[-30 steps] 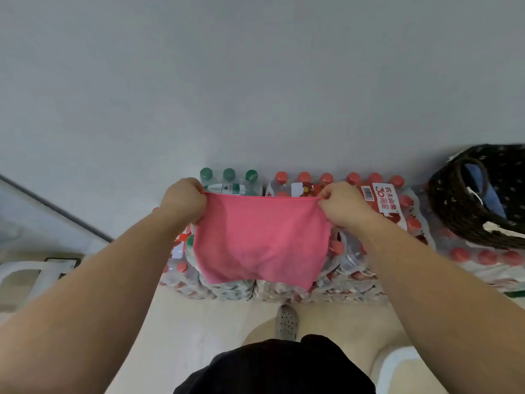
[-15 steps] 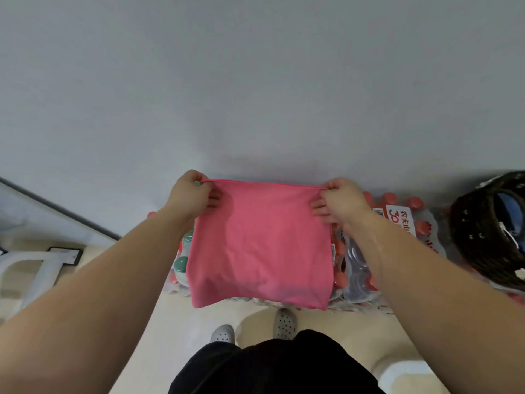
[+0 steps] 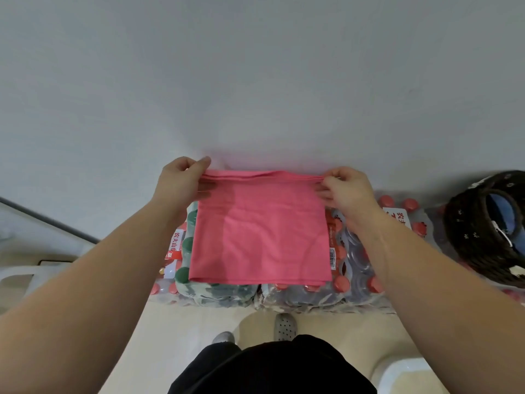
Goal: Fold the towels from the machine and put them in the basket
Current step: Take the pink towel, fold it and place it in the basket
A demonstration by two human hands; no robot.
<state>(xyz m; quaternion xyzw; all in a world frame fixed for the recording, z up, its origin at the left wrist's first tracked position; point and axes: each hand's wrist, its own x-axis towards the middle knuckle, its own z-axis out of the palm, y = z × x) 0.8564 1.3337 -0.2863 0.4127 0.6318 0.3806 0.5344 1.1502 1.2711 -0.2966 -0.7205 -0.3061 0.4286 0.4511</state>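
Nearest the camera: black shorts point(image 3: 272, 365) at bottom centre, and two grey perforated clogs point(image 3: 285, 326) on a pale tiled floor point(image 3: 176, 331).

Both bare forearms reach forward from the lower corners. Beyond the feet, shrink-wrapped packs of bottled water point(image 3: 306, 294) stand on the floor against the wall, some with green caps, most with red caps.

Pink towel point(image 3: 258, 240): held up in front of the packs, doubled over, folded edge at the bottom, loose edges gathered at the top. It hangs roughly flat, hiding the pack tops behind it.

Left hand point(image 3: 181, 180): closed in a pinch on the towel's top left corner, thumb over fingers. Right hand point(image 3: 346, 189): closed in a pinch on the top right corner. Top edge stretched taut between them.

Far right: dark wicker basket point(image 3: 468, 234) on top of the packs, well apart from the towel, something blue inside. Behind everything, a plain grey-white wall point(image 3: 255, 81).
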